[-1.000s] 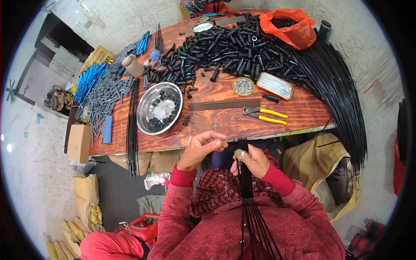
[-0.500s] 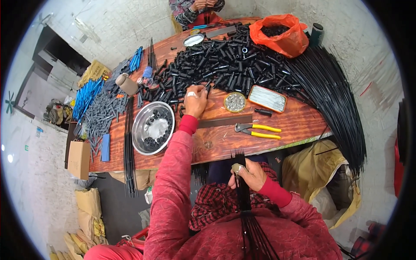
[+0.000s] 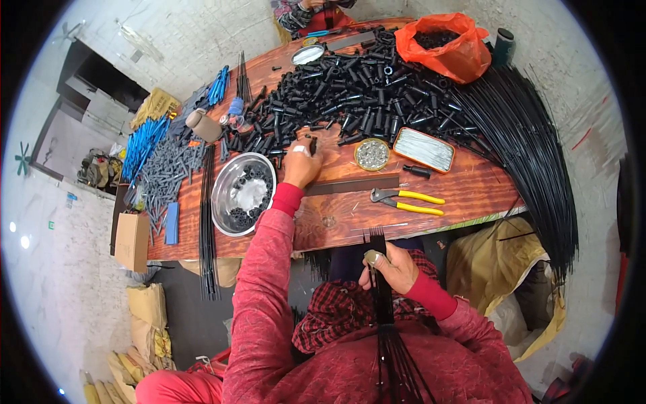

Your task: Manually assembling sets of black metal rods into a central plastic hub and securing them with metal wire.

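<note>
My right hand (image 3: 396,269) is closed around a bundle of thin black rods (image 3: 383,303). Its far ends stick up past my fingers near the table edge, and the rest trails down over my lap. Over the table, my left hand (image 3: 302,165) has its fingers pinched on a small black tubular piece (image 3: 311,140), mostly hidden by the fingers. Just beyond it lies a big heap of black tubular plastic pieces (image 3: 363,94). Left of that hand stands a metal bowl (image 3: 217,202) holding small black rings and something white. A brown flat bar (image 3: 353,184) lies to its right.
Yellow-handled pliers (image 3: 420,202), a round tin of small metal bits (image 3: 371,155) and a rectangular tin of pale pins (image 3: 424,150) lie right of centre. An orange bag (image 3: 464,60) and long black rods (image 3: 531,148) are farther right. Grey pieces (image 3: 168,168) lie left. A co-worker sits opposite.
My left hand has drawn back slightly from the heap, and the black piece is tucked closer into its fingers. The whole view has shifted a little; my right hand keeps its hold on the rods.
</note>
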Demonstrator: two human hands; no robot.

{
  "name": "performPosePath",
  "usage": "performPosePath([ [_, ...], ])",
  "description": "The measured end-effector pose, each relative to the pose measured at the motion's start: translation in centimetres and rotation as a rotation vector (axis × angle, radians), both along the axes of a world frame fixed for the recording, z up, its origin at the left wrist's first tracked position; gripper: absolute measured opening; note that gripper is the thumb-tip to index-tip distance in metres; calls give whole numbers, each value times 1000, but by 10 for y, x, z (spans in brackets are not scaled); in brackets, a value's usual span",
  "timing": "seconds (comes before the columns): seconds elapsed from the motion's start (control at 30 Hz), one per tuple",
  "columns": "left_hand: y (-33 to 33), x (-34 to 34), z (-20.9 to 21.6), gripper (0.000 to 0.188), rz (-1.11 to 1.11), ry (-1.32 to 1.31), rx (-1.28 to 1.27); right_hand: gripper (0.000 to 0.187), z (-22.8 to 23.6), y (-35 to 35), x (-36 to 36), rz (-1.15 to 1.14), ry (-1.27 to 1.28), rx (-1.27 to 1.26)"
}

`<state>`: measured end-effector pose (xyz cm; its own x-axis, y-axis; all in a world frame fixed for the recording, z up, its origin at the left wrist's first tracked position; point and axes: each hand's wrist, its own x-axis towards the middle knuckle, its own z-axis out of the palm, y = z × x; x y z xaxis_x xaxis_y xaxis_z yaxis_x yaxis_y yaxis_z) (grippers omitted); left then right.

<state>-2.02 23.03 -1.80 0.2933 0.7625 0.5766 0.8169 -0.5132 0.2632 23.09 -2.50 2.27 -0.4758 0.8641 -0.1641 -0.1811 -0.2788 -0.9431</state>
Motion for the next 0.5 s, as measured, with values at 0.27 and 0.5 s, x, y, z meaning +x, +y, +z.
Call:
performPosePath([
  [0.27,-15,16,7,24,85,51,-59,39,0,-7,3,-22,7,-12],
  [0.5,-18,-2,1,30,96,248,-229,38,5,-5,-2,-3,2,-49],
])
